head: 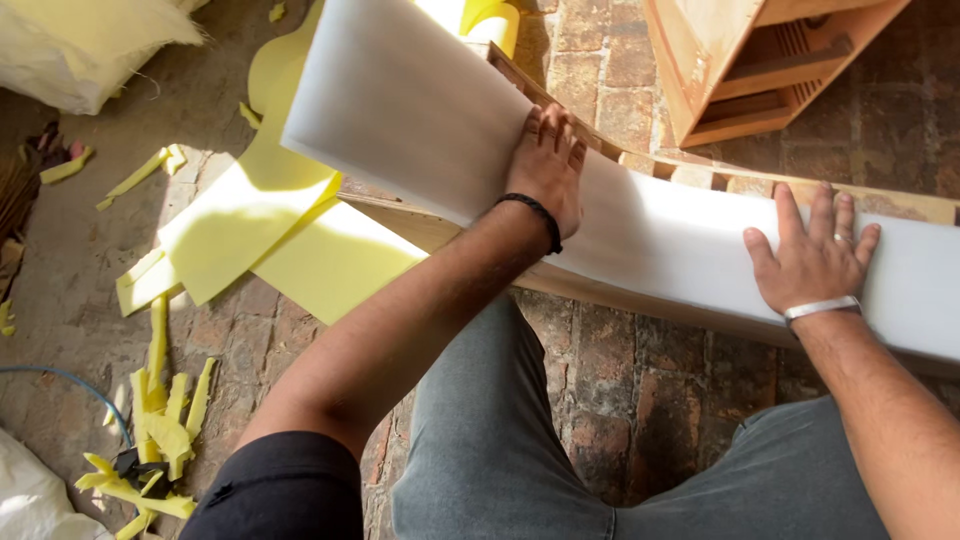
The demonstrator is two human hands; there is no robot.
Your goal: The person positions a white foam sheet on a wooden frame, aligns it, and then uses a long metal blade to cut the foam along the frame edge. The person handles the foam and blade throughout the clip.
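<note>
A long white foam sheet lies over a wooden frame that runs from the top middle to the right edge. My left hand, with a black band at the wrist, presses flat on the sheet near its middle. My right hand, wearing a ring and a silver bracelet, lies flat with spread fingers on the sheet further right. Neither hand grips anything. My knees in grey trousers are below the frame.
Yellow foam sheets lie under the white sheet's left end, and yellow offcuts litter the brick floor at the left. A wooden crate-like piece stands at the top right. White sacks sit at the top left and bottom left.
</note>
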